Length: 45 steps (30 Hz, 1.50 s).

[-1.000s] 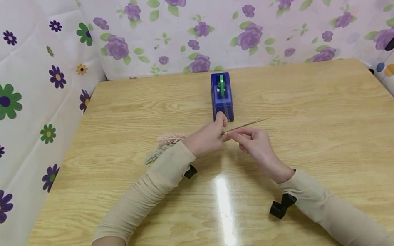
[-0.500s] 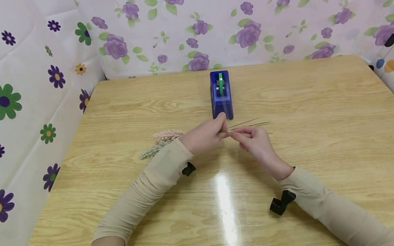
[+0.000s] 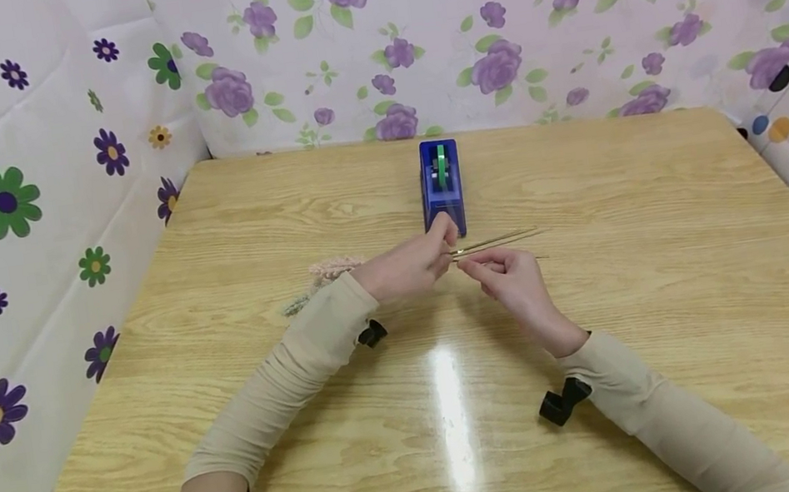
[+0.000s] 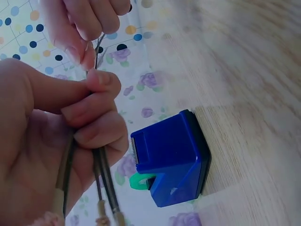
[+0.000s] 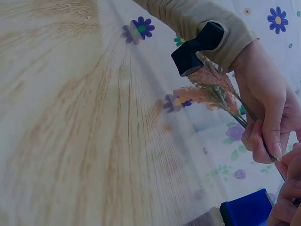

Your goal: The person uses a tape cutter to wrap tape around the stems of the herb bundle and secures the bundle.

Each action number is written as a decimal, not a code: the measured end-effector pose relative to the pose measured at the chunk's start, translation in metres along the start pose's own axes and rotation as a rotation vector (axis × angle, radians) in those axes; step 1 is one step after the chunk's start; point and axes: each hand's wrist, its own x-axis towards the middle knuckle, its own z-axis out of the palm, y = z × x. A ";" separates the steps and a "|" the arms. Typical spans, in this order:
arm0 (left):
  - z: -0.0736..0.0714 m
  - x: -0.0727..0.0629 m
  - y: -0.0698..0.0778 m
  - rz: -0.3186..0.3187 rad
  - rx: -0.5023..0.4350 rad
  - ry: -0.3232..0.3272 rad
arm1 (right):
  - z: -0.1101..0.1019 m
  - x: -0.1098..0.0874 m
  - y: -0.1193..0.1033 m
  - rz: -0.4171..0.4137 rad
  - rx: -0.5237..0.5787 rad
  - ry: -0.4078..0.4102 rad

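Fingers of the left hand (image 3: 403, 268) pinched the flower stems (image 4: 108, 178) over the bench (image 3: 269, 213), those of the right hand (image 3: 517, 286) pinching just alongside — a loosened left grip could have let the thin stems slide, splaying their free ends

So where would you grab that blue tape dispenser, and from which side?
Take the tape dispenser from above, pinching across its long sides, probably toward the green roll. It stands upright on its base, and those sides look flat enough to grip. The near end carries the toothed cutter, and the left hand partly hides that end in the head view.
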 end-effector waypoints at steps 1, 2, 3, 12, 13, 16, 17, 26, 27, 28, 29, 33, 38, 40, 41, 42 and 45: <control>0.000 0.001 0.000 0.009 0.005 0.006 | 0.000 0.000 0.000 0.000 -0.003 0.000; -0.001 0.001 -0.001 0.015 0.009 0.016 | 0.000 0.000 0.000 0.002 -0.005 0.003; -0.001 0.002 -0.001 0.020 0.005 0.027 | -0.001 0.001 0.001 -0.001 -0.004 0.007; -0.004 0.006 0.000 0.049 -0.035 0.125 | 0.004 0.001 -0.003 -0.036 0.014 0.102; -0.004 0.006 0.000 0.046 -0.058 0.126 | 0.005 0.001 -0.003 -0.037 0.015 0.115; -0.005 0.007 0.002 0.037 -0.127 0.126 | 0.007 0.003 -0.002 -0.045 0.028 0.143; -0.005 0.007 0.002 0.036 -0.150 0.122 | 0.007 0.004 -0.001 -0.046 0.033 0.148; -0.015 0.013 -0.005 0.051 -0.173 0.021 | 0.015 0.013 0.004 -0.135 0.163 0.136; -0.017 0.014 -0.005 0.045 -0.164 0.009 | 0.017 0.014 0.004 -0.140 0.179 0.130; -0.018 0.014 -0.005 0.038 -0.159 -0.004 | 0.018 0.014 0.005 -0.145 0.191 0.123; -0.019 0.015 -0.005 0.032 -0.158 -0.016 | 0.019 0.014 0.005 -0.146 0.196 0.118; -0.020 0.014 -0.006 -0.001 -0.155 -0.055 | 0.022 0.013 0.008 -0.126 0.189 0.116; -0.018 0.013 -0.010 -0.002 -0.192 -0.089 | 0.021 0.018 0.013 -0.116 0.217 0.122; -0.018 0.013 -0.011 0.004 -0.200 -0.094 | 0.019 0.020 0.014 -0.093 0.219 0.098; -0.018 0.013 -0.012 0.004 -0.202 -0.091 | 0.018 0.021 0.015 -0.077 0.206 0.075; -0.018 0.013 -0.012 0.005 -0.204 -0.089 | 0.016 0.022 0.015 -0.057 0.178 0.043; -0.017 0.012 -0.013 0.026 -0.190 -0.076 | 0.009 0.019 0.014 -0.013 -0.019 -0.155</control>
